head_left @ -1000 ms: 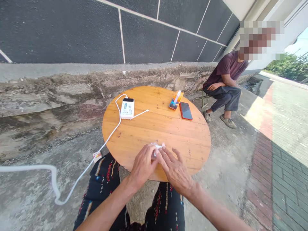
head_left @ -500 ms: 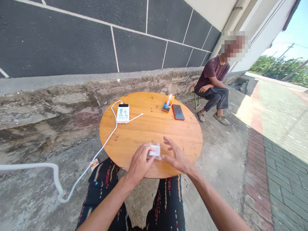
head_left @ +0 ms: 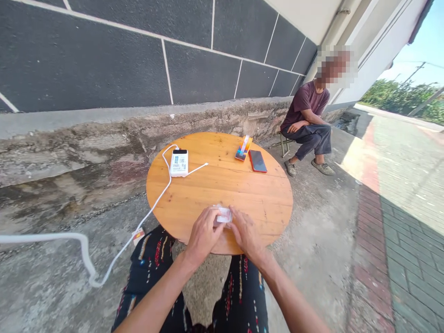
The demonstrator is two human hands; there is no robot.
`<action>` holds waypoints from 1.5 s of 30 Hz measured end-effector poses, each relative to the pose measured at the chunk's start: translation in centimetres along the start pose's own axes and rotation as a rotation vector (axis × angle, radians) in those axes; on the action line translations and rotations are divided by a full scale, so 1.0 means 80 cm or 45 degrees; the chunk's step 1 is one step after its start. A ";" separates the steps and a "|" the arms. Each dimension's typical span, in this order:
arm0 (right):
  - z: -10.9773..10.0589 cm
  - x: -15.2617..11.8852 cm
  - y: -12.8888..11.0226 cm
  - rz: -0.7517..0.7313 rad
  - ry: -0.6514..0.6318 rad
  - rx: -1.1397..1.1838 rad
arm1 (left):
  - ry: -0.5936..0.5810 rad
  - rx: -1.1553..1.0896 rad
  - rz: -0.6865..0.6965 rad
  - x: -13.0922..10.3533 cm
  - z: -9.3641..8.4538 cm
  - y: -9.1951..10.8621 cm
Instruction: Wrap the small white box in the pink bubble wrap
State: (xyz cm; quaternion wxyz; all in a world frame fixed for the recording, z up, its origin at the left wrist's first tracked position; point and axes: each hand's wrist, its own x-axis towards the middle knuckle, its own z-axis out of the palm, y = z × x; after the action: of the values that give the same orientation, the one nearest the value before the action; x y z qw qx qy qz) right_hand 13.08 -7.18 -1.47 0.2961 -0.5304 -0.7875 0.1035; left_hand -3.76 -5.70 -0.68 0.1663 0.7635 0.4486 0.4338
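Near the front edge of the round wooden table (head_left: 194, 189) is a small, pale, rectangular pack (head_left: 225, 215) with clear, crinkled wrap around it. It looks like a deck of cards, though its print is too small to read. My left hand (head_left: 205, 231) grips its left side, thumb in front and fingers behind. My right hand (head_left: 247, 230) closes on its right side, with thumb and fingertips at the edge. The fingers hide both ends of the pack.
A white power bank (head_left: 179, 163) with a white cable (head_left: 157, 203) stands at the table's left. An orange-and-blue box (head_left: 243, 148) and a red-edged phone (head_left: 257, 161) sit at the back right. Beyond, a person (head_left: 308, 111) sits on a stool. A small box (head_left: 138, 236) lies by my leg.
My right hand has come left from beside the pack, and its open fingers have closed onto the right edge. My left hand keeps its hold on the pack.
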 end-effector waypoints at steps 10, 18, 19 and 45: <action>-0.016 0.003 0.008 -0.058 0.137 0.155 | 0.029 0.025 0.042 -0.002 0.002 0.003; -0.040 -0.003 0.021 0.013 -0.010 0.270 | -0.046 0.011 -0.029 -0.004 -0.021 -0.012; -0.041 0.003 0.023 -0.008 -0.064 0.251 | -0.097 -0.011 -0.040 -0.001 -0.022 -0.016; -0.012 -0.021 0.052 0.169 0.145 0.109 | -0.126 -0.179 -0.180 0.009 -0.016 -0.046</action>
State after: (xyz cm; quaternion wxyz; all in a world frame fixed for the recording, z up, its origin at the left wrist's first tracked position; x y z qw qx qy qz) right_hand 17.28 -7.11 -3.30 0.3553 -0.5732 -0.7275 0.1263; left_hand -6.62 -3.29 -1.99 0.2715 0.7369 0.4611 0.4130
